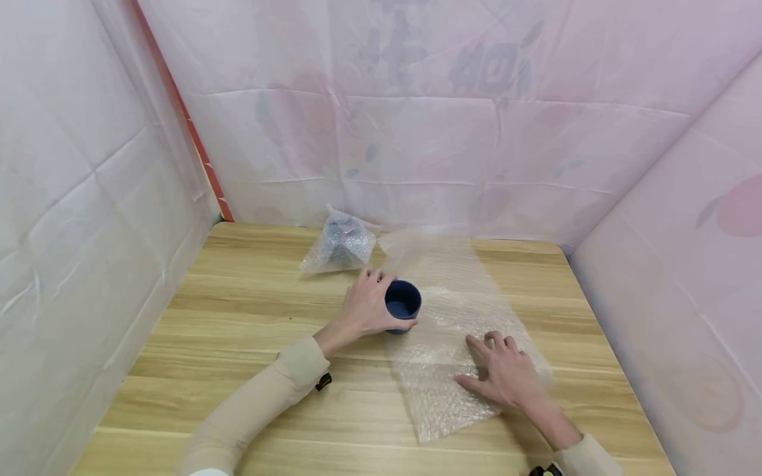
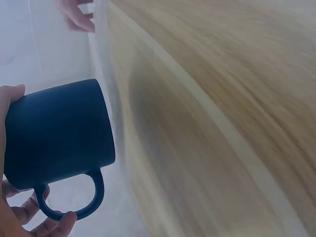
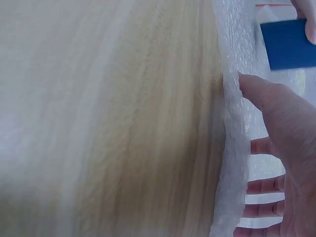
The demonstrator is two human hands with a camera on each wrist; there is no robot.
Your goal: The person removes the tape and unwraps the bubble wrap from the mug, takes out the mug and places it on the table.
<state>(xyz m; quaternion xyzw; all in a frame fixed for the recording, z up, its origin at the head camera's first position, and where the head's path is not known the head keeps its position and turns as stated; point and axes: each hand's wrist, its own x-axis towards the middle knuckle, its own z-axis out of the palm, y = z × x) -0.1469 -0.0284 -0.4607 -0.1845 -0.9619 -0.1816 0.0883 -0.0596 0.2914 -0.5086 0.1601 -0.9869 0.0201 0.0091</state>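
My left hand point(image 1: 369, 307) grips a mug point(image 1: 403, 303) at the left edge of bubble wrap point(image 1: 455, 297); my right hand point(image 1: 506, 375), loosely spread, is near right.

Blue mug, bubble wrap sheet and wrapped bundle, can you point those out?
Blue mug point(image 2: 59, 133): left wrist view, on its outer wall.
Bubble wrap sheet point(image 1: 457, 312): head view, near its middle.
Wrapped bundle point(image 1: 342, 243): head view, on its wrapped middle.
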